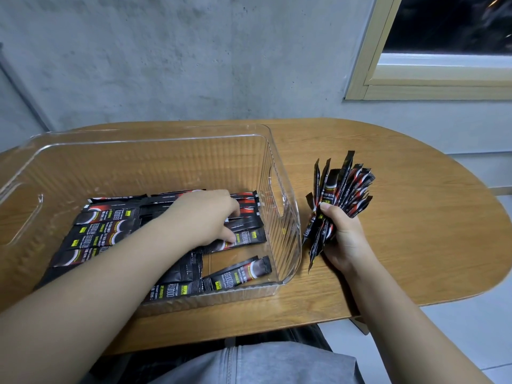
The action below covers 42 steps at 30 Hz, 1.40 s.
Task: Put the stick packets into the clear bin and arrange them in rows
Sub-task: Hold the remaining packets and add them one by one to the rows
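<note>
Left hand among packets in the bin, right hand gripping a bundle beside it.

At the near edge of the rounded brown wooden table point(401, 245) sits a person in a grey garment point(249, 364). Near the bin's near wall, one loose black stick packet point(238, 275) lies at a slant, apart from the rest. The clear ribbed plastic bin point(279, 173) stands on the table's left part; black stick packets with red and white print point(94, 231) lie flat in rows on its floor. The left hand point(202, 217) reaches in, fingers curled down onto the packets, thumb on one; whether it pinches one I cannot tell. Just right of the bin, the right hand point(343, 234) clamps a fanned bundle of the same packets point(340, 189), upright. Beyond: a grey concrete wall point(166, 56) and a pale-framed window point(432, 79).
</note>
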Each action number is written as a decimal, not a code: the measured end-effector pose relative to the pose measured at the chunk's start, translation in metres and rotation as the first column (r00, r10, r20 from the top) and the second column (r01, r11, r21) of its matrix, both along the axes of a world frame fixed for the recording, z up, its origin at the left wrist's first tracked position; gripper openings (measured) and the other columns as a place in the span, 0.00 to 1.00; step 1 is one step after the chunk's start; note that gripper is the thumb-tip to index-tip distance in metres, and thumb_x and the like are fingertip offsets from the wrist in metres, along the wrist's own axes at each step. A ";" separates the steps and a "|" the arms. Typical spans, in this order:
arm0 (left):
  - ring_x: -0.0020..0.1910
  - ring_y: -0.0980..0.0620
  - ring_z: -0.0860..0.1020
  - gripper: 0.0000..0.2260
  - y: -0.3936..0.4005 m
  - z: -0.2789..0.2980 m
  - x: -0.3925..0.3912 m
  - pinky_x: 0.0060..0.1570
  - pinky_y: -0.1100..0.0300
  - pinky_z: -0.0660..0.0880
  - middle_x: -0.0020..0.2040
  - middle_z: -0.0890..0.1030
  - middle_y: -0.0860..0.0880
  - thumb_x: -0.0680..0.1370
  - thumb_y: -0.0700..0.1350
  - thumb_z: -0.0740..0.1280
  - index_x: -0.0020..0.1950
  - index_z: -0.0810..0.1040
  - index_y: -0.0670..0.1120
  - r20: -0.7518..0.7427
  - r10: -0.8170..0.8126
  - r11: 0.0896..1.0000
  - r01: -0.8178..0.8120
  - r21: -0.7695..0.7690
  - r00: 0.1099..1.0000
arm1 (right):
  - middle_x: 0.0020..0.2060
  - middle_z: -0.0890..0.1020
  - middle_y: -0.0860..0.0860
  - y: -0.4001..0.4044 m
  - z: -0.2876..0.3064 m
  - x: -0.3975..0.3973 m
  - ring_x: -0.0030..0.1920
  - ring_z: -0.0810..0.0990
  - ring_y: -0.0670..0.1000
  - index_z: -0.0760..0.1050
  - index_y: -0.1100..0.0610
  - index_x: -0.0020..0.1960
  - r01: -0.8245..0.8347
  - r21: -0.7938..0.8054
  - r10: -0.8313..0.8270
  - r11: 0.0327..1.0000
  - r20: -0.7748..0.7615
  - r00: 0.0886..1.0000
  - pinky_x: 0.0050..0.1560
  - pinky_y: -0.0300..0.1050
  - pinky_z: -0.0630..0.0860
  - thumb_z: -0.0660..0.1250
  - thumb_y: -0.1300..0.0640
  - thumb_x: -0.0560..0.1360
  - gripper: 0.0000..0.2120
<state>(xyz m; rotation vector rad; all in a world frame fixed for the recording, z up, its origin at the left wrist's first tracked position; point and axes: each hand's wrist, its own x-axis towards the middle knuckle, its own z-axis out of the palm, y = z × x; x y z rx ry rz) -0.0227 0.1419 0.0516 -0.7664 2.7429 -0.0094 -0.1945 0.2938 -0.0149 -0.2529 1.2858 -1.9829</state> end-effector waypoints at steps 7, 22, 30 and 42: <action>0.61 0.48 0.74 0.22 0.008 -0.011 -0.003 0.53 0.52 0.74 0.66 0.70 0.55 0.77 0.56 0.64 0.70 0.68 0.53 0.079 -0.112 0.994 0.113 -0.004 0.991 | 0.42 0.81 0.55 0.000 -0.001 -0.001 0.43 0.80 0.54 0.75 0.61 0.53 0.003 -0.001 -0.003 1.000 -0.002 1.000 0.53 0.56 0.76 0.65 0.66 0.74 0.08; 0.51 0.53 0.76 0.14 -0.003 -0.025 0.001 0.46 0.57 0.74 0.52 0.77 0.57 0.72 0.61 0.68 0.55 0.76 0.58 -0.057 -0.104 0.992 0.108 0.068 0.993 | 0.38 0.80 0.54 -0.001 0.000 0.001 0.38 0.80 0.52 0.76 0.59 0.48 0.007 -0.012 -0.007 1.000 -0.015 1.000 0.46 0.52 0.77 0.64 0.66 0.75 0.05; 0.50 0.54 0.75 0.13 -0.001 -0.022 0.001 0.43 0.58 0.70 0.55 0.75 0.57 0.74 0.59 0.67 0.55 0.76 0.56 -0.097 -0.118 0.991 0.123 0.046 0.988 | 0.40 0.79 0.55 -0.001 0.001 0.002 0.41 0.79 0.54 0.75 0.61 0.49 0.009 -0.021 -0.009 1.000 -0.007 1.000 0.50 0.54 0.75 0.63 0.67 0.75 0.05; 0.58 0.52 0.75 0.15 -0.004 -0.029 0.002 0.47 0.58 0.70 0.64 0.71 0.58 0.80 0.56 0.59 0.66 0.73 0.57 -0.085 -0.112 0.993 0.110 -0.033 0.990 | 0.39 0.79 0.55 -0.002 -0.001 0.001 0.41 0.79 0.53 0.75 0.60 0.50 0.013 -0.020 -0.013 1.000 -0.006 1.000 0.51 0.54 0.75 0.63 0.67 0.75 0.05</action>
